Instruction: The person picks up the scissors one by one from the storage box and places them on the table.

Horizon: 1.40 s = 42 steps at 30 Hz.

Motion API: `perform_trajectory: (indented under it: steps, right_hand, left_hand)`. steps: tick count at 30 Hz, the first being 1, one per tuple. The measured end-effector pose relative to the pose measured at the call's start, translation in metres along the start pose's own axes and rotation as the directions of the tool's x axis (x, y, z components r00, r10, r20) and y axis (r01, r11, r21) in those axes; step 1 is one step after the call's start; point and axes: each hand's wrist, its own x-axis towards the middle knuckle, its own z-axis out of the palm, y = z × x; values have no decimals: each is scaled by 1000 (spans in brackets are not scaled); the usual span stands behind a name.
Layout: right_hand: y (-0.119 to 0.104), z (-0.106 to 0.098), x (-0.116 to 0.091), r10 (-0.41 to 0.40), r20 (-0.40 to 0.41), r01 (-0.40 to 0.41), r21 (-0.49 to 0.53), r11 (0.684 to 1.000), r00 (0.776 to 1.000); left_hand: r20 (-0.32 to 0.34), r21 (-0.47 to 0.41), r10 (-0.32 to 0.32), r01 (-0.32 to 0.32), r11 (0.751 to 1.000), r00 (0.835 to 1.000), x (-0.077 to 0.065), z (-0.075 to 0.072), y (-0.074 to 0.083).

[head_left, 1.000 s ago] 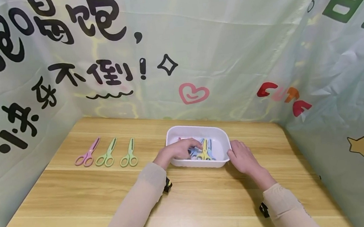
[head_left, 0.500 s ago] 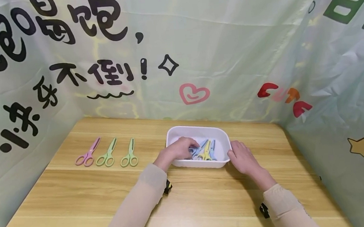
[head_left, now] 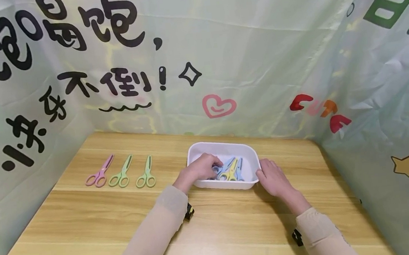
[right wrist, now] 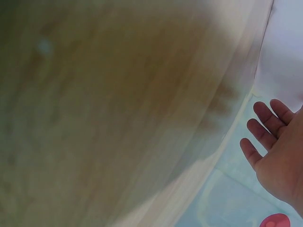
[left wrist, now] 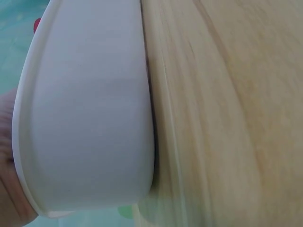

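A white plastic bin (head_left: 228, 185) stands on the table with several scissors inside. Among them show yellow scissors (head_left: 232, 170) and blue scissors (head_left: 226, 164). My left hand (head_left: 204, 167) reaches over the bin's front left rim, fingers bent down at the left part of the pile. Its fingertips are hidden, so I cannot tell what they hold. In the left wrist view the bin's outer wall (left wrist: 90, 109) covers most of this hand. At the bin's right end is my right hand (head_left: 273, 177), thumb at the rim; its fingers (right wrist: 262, 134) look loosely extended in the right wrist view.
On the table's left side lie pink scissors (head_left: 100, 172), green scissors (head_left: 121, 172) and a second green pair (head_left: 145, 173), in a spaced row. A printed curtain (head_left: 257, 56) closes off the wooden table (head_left: 218, 229) at the back and both sides.
The yellow and blue scissors in the bin have shifted slightly to the right and fanned out. My left hand's fingers have drawn back a little leftward. My right hand stays at the bin's end.
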Motion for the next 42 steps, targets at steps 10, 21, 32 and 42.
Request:
perform_trajectory:
  steps: [10, 21, 32, 42]
  right_hand:
    - [1, 1, 0, 1, -3, -1, -1, 1000, 1000]
    - [2, 3, -1, -10, -3, 10, -7, 1000, 1000]
    - [2, 2, -1, -20, -14, 20, 4, 1000, 1000]
    - [1, 1, -2, -28, -19, 28, 6, 1000, 999]
  left_hand:
    - [-51, 2, 15, -15, 1000, 999, -1, 0, 0]
    - [-78, -1, 8, -9, 1000, 997, -6, -6, 4]
    - [-151, -1, 23, -24, 1000, 988, -16, -11, 6]
    - [-268, -23, 24, -31, 999, 963, -30, -12, 7]
